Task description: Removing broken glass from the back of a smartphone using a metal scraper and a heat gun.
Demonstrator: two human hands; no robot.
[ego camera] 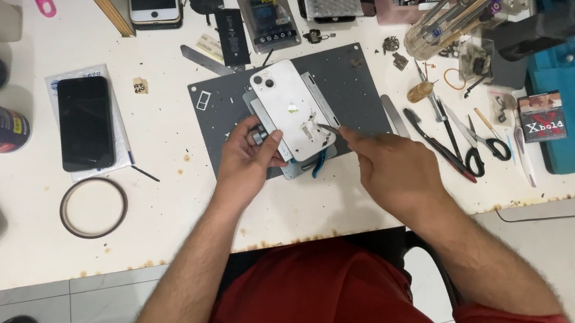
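Two hands at frame centre over grey mat: left hand fingers pinch clamp knob beside white phone; right hand fingers closed gripping thin metal tool, tip touching phone's lower back

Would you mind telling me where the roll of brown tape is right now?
In the head view, the roll of brown tape lies flat on the white table, left of the left hand and just below the black phone.

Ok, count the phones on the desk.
3. A white phone lies face down on the grey mat, a black phone lies at left, another phone at the top edge. Others may be hidden.
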